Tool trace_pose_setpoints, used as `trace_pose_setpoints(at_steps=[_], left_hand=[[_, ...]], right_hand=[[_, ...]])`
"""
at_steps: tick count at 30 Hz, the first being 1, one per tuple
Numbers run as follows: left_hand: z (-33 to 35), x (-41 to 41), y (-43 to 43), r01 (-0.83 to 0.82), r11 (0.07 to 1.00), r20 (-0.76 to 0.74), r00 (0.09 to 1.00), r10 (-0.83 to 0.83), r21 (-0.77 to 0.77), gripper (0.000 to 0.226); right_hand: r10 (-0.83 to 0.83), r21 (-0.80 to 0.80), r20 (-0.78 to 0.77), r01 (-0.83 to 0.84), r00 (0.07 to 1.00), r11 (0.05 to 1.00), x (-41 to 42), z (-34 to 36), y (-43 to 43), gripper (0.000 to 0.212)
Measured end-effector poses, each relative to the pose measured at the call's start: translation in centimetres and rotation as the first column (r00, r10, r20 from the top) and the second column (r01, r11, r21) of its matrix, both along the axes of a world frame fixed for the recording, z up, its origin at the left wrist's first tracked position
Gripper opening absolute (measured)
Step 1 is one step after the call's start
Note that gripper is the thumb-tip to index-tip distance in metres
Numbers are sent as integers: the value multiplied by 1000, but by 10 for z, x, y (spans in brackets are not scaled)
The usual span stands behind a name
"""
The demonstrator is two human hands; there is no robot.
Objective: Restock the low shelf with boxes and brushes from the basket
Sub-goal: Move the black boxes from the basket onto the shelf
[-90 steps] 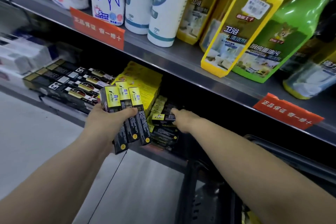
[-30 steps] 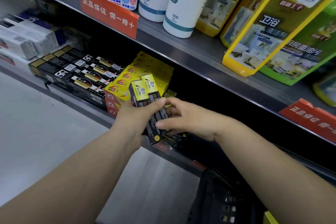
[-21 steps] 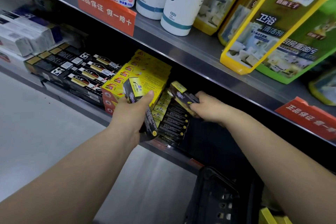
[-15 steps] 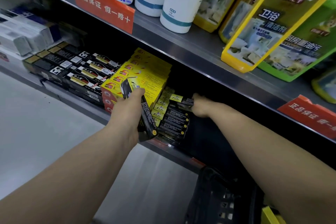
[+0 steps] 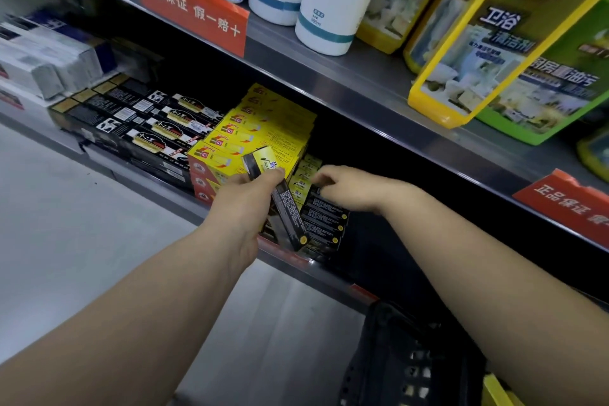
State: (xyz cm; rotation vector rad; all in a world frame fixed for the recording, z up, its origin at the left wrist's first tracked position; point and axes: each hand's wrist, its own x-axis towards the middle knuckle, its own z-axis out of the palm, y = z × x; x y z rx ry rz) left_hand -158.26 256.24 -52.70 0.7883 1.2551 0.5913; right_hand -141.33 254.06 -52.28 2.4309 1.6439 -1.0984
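- One long black & yellow box (image 5: 283, 204) sits in the left hand (image 5: 244, 204), fingers & thumb wrapped round its upper half, w/ the lower end hanging free just in front of the low shelf (image 5: 333, 273).
- Right hand (image 5: 349, 188) is over the stack (image 5: 324, 221) of matching boxes on that shelf, fingers bent down onto the top one. Can't tell if it pinches or only presses.
- Hands are near each other but apart.
- Stack lies just right of the yellow boxes (image 5: 263, 128); basket (image 5: 405, 359) is below, by the right forearm.
- Handling, prob.: thin carton, light, stiff along its length but crushable on the broad faces. Printed card looks smooth, so somewhat slippery.
- Best hold, imo: pinch the narrow long edges near the middle, not the end flaps; an end grip lets it swing.
- Slide it flat on top, square w/ the boxes below, else the pile may skew.
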Motion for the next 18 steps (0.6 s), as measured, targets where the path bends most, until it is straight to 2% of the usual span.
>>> trace_pose_setpoints(at_steps=[2, 3, 4, 6, 8, 9, 11, 13, 14, 18], left_hand=[[2, 3, -2, -11, 1000, 45, 999, 11, -5, 24], [3, 4, -3, -8, 1000, 71, 997, 9, -15, 26], [5, 4, -5, 5, 1000, 95, 995, -2, -30, 31], [8, 5, -9, 58, 996, 134, 990, -49, -61, 34], [8, 5, -12, 119, 991, 131, 985, -110, -57, 24], [9, 4, -13, 150, 988, 111, 983, -145, -42, 19], [9, 2, -13, 188, 982, 62, 980, -188, 0, 10], [8, 0, -11, 212, 976, -18, 977, -212, 38, 18], [7, 1, -11, 219, 975, -49, 975, -217, 45, 22], [7, 3, -13, 246, 968, -93, 966, -241, 54, 6]], right_hand=[[-44, 31, -421, 63, 906, 998, -17, 22, -18, 39], [-37, 24, -493, 56, 869, 998, -24, 28, -25, 41], [-4, 43, -473, 27, 881, 999, -29, 31, -30, 47], [56, 125, -331, -15, 942, 992, -30, 27, -38, 53], [41, 177, -232, 1, 972, 984, -19, 22, -38, 42], [1, 183, -185, 34, 983, 983, -10, 20, -37, 36], [-75, 158, 14, 71, 997, 985, 13, 16, -30, 38], [-101, 130, 211, 74, 972, 989, 34, 7, -21, 49], [-114, 127, 262, 83, 958, 988, 41, 0, -16, 53], [-170, 120, 268, 143, 948, 982, 53, -32, 8, 47]])
